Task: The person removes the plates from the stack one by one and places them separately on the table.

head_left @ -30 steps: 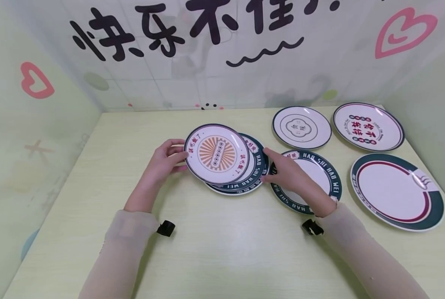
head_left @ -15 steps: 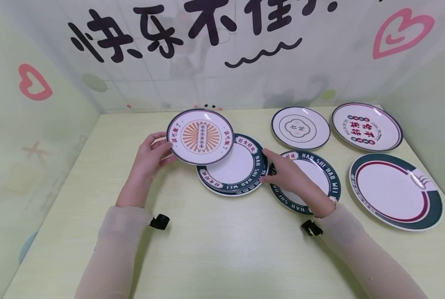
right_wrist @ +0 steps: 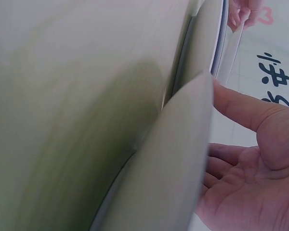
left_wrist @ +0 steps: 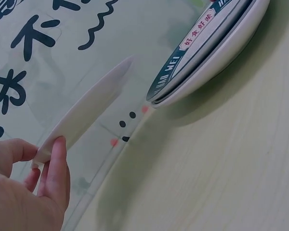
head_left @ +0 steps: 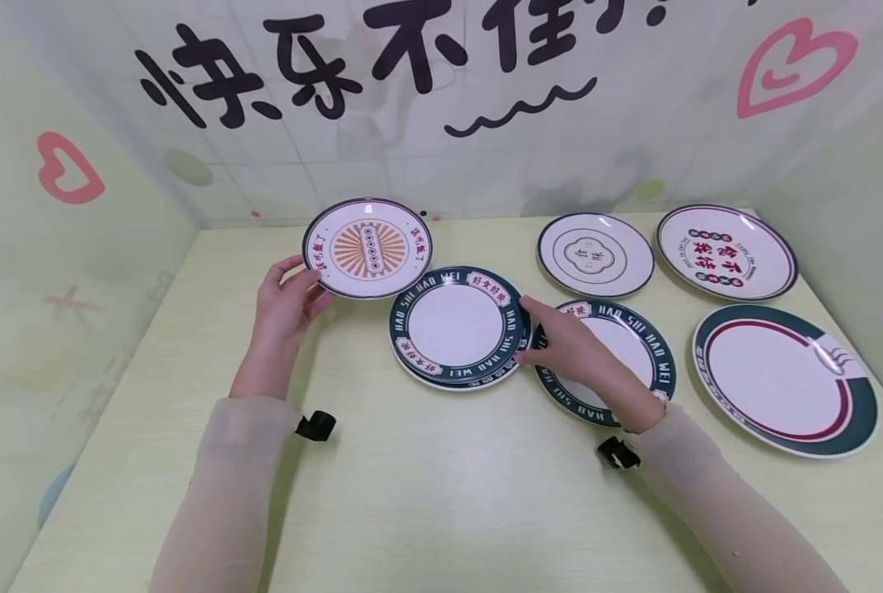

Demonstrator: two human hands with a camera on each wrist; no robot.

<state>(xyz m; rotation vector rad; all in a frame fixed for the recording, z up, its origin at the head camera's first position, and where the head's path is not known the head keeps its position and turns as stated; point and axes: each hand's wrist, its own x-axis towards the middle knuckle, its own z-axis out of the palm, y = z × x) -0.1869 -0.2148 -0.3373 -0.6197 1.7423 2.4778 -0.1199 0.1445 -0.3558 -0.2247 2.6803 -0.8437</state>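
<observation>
My left hand pinches the left rim of a white plate with an orange sunburst in its middle. In the left wrist view this plate is tilted and raised off the table, thumb on one face and fingers on the other. Just right of it sits a stack of green-rimmed plates, slightly offset from each other. At the stack's right edge is my right hand, thumb and forefinger spread and touching the rim. The right wrist view shows that hand with its palm visible and fingers loosely extended.
Under my right wrist lies another green-rimmed plate. Behind it is a small white plate, with a red-lettered plate farther right. A large oval plate lies at the right. A printed wall closes the table's back.
My left hand has carried the sunburst plate left and back, off the stack, uncovering the green-rimmed plate on top. My right hand has stayed at the stack's right edge.
</observation>
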